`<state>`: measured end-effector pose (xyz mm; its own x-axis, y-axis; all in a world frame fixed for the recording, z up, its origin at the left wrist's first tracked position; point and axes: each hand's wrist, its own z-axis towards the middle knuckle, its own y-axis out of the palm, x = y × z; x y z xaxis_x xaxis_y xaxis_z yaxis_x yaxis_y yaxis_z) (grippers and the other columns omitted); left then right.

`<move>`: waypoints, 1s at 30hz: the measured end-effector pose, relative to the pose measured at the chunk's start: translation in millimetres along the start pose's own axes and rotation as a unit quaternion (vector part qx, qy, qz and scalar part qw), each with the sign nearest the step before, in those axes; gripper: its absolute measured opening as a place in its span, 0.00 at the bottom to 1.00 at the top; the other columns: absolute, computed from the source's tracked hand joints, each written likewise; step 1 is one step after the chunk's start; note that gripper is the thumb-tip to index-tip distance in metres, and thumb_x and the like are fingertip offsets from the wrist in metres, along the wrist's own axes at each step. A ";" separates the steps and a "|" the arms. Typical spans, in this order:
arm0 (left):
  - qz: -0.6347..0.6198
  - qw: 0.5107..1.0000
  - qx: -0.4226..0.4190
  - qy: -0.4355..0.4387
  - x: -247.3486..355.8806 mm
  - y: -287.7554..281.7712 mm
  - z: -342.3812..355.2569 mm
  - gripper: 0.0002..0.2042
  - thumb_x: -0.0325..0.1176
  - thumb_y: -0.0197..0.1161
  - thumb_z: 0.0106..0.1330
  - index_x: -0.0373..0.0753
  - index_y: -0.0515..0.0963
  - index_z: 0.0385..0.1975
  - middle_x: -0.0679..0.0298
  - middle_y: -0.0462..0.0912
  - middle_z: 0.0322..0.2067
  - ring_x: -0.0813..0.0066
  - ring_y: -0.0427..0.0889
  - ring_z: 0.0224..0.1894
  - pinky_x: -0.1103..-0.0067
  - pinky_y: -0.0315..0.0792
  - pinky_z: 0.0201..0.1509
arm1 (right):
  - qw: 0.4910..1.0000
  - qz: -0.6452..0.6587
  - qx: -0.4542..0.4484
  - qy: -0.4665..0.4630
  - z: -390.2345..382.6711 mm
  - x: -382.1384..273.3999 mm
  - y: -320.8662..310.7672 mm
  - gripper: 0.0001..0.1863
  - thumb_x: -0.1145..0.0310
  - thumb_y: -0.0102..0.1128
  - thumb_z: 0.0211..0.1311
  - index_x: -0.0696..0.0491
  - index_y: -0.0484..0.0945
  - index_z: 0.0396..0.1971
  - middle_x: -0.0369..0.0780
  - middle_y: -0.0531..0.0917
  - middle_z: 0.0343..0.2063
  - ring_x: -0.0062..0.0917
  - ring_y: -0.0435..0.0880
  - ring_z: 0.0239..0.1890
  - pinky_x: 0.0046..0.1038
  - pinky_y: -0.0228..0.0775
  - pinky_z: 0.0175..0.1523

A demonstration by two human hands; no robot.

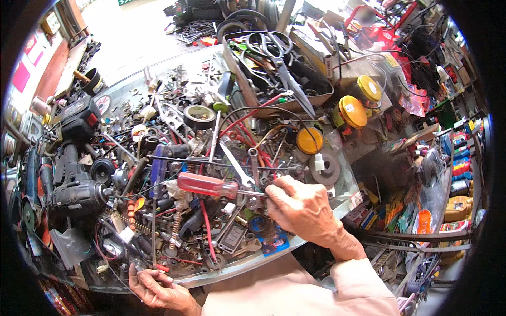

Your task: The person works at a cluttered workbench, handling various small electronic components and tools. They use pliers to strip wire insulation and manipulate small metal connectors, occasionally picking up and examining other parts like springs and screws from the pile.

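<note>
My right hand (303,206) is closed over the right part of the cluttered glass-topped table, fingers curled around the metal shaft of a screwdriver. The screwdriver's clear red handle (207,185) points left, and its tip is hidden by the hand. Beside the shaft lies an open-end wrench (237,166). At the table's near edge, my left hand (162,289) has its fingers bent together; a small clear piece (138,263) and a thin wire show by its fingertips. What it pinches is too small to make out. A blue-handled screwdriver (158,171) lies among the parts.
A black cordless drill (74,187) lies at the left. Springs, wires and a roll of tape (199,117) crowd the table. Behind stands a tool box (242,87) with large scissors (287,73). Yellow-lidded jars (352,111) and a round grinding disc (326,168) are at the right.
</note>
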<state>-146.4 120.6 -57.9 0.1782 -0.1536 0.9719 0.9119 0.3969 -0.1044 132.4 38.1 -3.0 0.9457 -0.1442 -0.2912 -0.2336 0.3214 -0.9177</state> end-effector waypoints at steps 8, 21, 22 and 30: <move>-0.026 1.000 0.001 0.002 -5.6 -1.2 0.5 0.17 0.33 0.52 0.77 0.27 0.71 0.57 0.72 0.63 0.19 0.87 0.56 0.18 0.87 0.62 0.31 | 0.998 -0.014 0.046 -0.033 19.9 16.1 -10.4 0.08 0.69 0.68 0.51 0.53 0.76 0.26 0.38 0.75 0.26 0.32 0.82 0.24 0.33 0.72 0.27; -0.010 1.000 -0.007 -0.004 -2.1 -0.4 0.4 0.17 0.33 0.52 0.77 0.26 0.71 0.57 0.73 0.63 0.18 0.87 0.57 0.18 0.87 0.62 0.32 | 0.989 -0.034 0.118 0.082 37.8 59.1 -10.5 0.07 0.72 0.68 0.55 0.56 0.83 0.33 0.42 0.83 0.31 0.38 0.85 0.30 0.34 0.76 0.36; -0.009 1.000 -0.008 0.000 -3.0 -0.9 0.7 0.17 0.32 0.52 0.77 0.26 0.71 0.57 0.73 0.63 0.18 0.87 0.58 0.18 0.87 0.62 0.32 | 0.988 -0.036 0.124 0.090 38.6 51.7 -10.8 0.07 0.72 0.69 0.55 0.56 0.83 0.34 0.42 0.83 0.31 0.38 0.85 0.30 0.34 0.76 0.36; -0.006 1.000 -0.014 -0.007 -1.0 1.3 1.6 0.16 0.32 0.52 0.77 0.27 0.71 0.57 0.72 0.64 0.18 0.86 0.59 0.18 0.86 0.63 0.30 | 0.995 0.052 -0.081 -0.014 33.9 -18.4 7.5 0.21 0.53 0.68 0.61 0.55 0.80 0.44 0.40 0.76 0.31 0.33 0.82 0.28 0.34 0.73 0.28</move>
<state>-146.0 122.7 -58.7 0.1614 -0.1453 0.9761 0.9238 0.3702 -0.0977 120.9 74.9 4.7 0.9200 -0.0906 -0.3814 -0.3620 0.1768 -0.9152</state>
